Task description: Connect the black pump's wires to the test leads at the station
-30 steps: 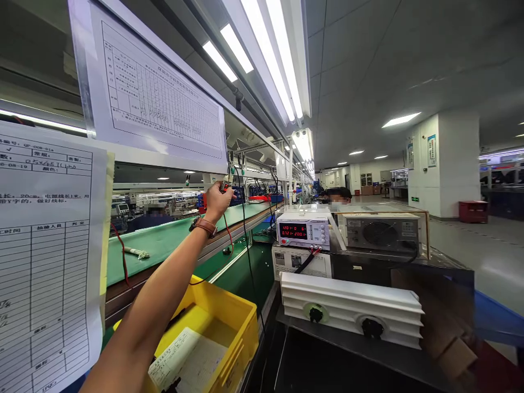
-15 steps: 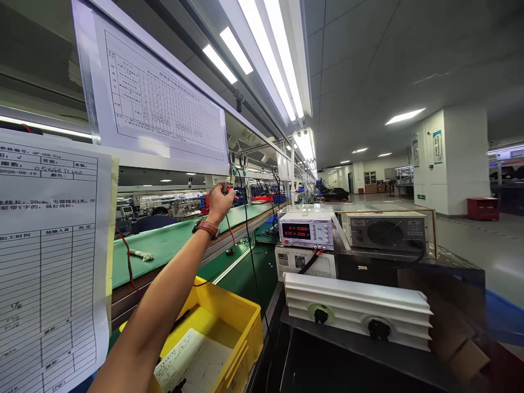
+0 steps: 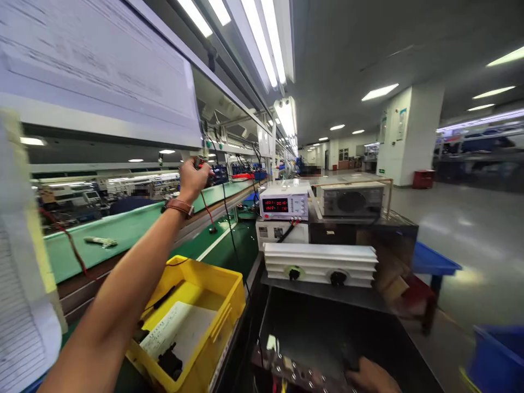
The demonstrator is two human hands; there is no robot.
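Observation:
My left hand is raised far out to the underside of the overhead rail, fingers pinched round a small red and black clip. A red wire hangs from the clip towards the green bench. A brown watch strap sits on that wrist. My right hand shows only partly at the bottom edge, lying on a dark panel beside a row of small terminals. Its fingers are hidden.
A yellow bin with paper and black parts sits below my arm. A meter with red digits stands on stacked boxes above a white ribbed housing. Paper sheets hang at left. Green conveyor runs behind.
My view has swung down and to the right. My right hand and the dark panel have come into sight at the bottom. My left hand stays pinched on the clip at the rail.

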